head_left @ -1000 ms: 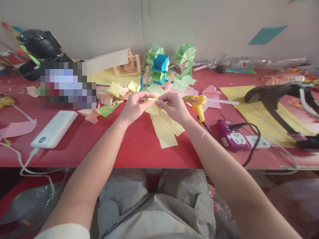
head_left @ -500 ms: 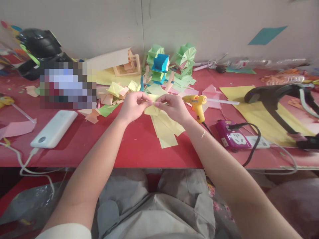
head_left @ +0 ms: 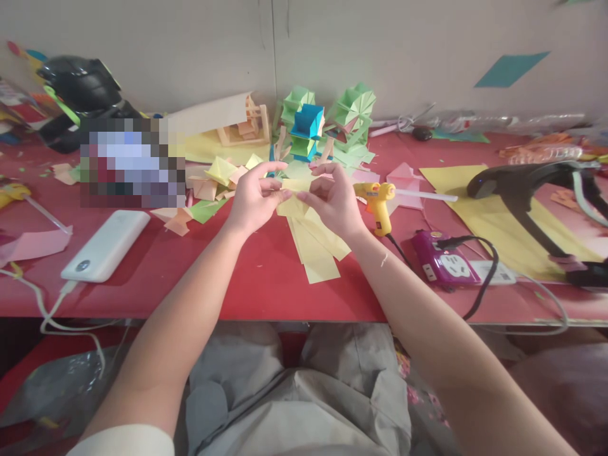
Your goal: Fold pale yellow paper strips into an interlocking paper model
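Note:
My left hand (head_left: 256,195) and my right hand (head_left: 334,197) face each other above the middle of the red table (head_left: 266,278). Between them is a small piece of pale yellow paper (head_left: 295,185), pinched by thumb and finger on each side. The upper fingers of both hands are raised and curved. Beneath and in front of the hands lie several pale yellow paper strips (head_left: 319,253). Folded yellow and peach paper pieces (head_left: 221,171) sit just left of my left hand. A yellow glue gun (head_left: 380,209) lies right beside my right hand.
Green folded paper shapes (head_left: 354,104) and a blue one (head_left: 307,121) stand at the back. A white power bank (head_left: 105,246) lies left, a purple power socket (head_left: 444,258) with cables right. A black headset (head_left: 517,190) rests on yellow sheets (head_left: 451,183) farther right.
The upper fingers of both hands have lifted and spread away from the paper, while thumbs stay near it. The view has shifted slightly.

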Demonstrator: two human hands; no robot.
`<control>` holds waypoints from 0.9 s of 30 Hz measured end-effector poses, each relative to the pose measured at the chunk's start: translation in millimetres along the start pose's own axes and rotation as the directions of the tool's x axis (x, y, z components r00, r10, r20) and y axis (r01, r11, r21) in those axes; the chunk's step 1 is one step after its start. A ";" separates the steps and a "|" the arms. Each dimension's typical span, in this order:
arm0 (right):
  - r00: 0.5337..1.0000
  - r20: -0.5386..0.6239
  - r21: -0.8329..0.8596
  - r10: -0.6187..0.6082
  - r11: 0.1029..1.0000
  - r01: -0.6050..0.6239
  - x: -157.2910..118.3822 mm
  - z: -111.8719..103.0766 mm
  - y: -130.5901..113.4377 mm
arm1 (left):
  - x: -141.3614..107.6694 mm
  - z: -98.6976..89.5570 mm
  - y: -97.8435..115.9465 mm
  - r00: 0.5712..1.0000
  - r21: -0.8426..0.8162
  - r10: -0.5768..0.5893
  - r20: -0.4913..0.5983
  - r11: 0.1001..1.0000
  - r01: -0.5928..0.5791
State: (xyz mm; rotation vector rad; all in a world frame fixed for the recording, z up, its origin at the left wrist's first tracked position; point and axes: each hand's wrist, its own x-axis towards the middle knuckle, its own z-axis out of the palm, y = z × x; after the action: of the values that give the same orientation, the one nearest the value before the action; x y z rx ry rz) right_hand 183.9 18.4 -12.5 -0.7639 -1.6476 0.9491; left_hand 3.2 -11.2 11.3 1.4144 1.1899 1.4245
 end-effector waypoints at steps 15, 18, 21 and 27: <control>1.000 0.004 -0.018 -0.009 1.000 0.009 -0.4 -0.3 2.0 | 0.3 4.5 0.9 0.998 -0.053 -0.008 0.057 0.999 0.011; 0.999 -0.013 -0.038 -0.029 0.999 0.029 -0.9 -0.7 -1.7 | 1.5 3.0 -2.0 0.997 -0.020 0.030 0.071 0.999 -0.029; 0.999 -0.035 -0.054 -0.040 0.998 0.038 -1.6 -0.4 -3.8 | 1.5 0.8 -3.3 0.997 0.005 0.061 0.051 0.998 -0.061; 0.999 -0.043 -0.051 -0.032 0.998 0.030 -1.4 -0.4 -1.7 | 1.4 -2.1 -4.5 0.997 0.102 0.080 0.017 0.991 -0.081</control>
State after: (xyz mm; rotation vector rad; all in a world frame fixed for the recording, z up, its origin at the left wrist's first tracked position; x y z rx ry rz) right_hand 184.6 16.5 -11.6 -0.7862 -1.6458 0.8662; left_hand 0.7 -9.0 7.4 1.5555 1.2256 1.4241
